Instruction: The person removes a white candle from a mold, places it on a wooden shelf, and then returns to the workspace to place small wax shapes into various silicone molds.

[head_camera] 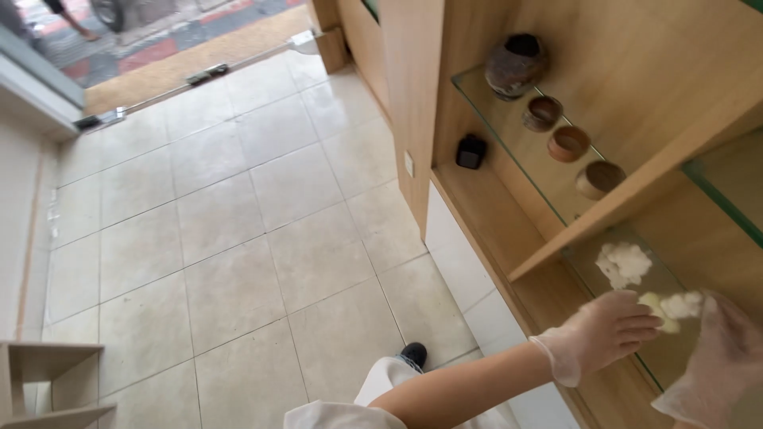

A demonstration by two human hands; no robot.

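Note:
Both my hands wear thin clear gloves. My left hand point(606, 334) reaches over a lower glass shelf point(588, 266) in a wooden cabinet, fingers stretched out flat, the tips touching a pale white and yellowish wad point(675, 306). My right hand point(715, 367) is at the bottom right corner, blurred, right beside the same wad; its grip is unclear. A second white crumpled wad point(625, 262) lies on the glass just above my left hand.
An upper glass shelf point(477, 83) carries a dark round pot point(515, 63) and three small brown cups point(569, 144). A small black object point(470, 151) sits on the wood below. Tiled floor point(230, 238) spreads left toward a doorway; my shoe point(413, 354) shows below.

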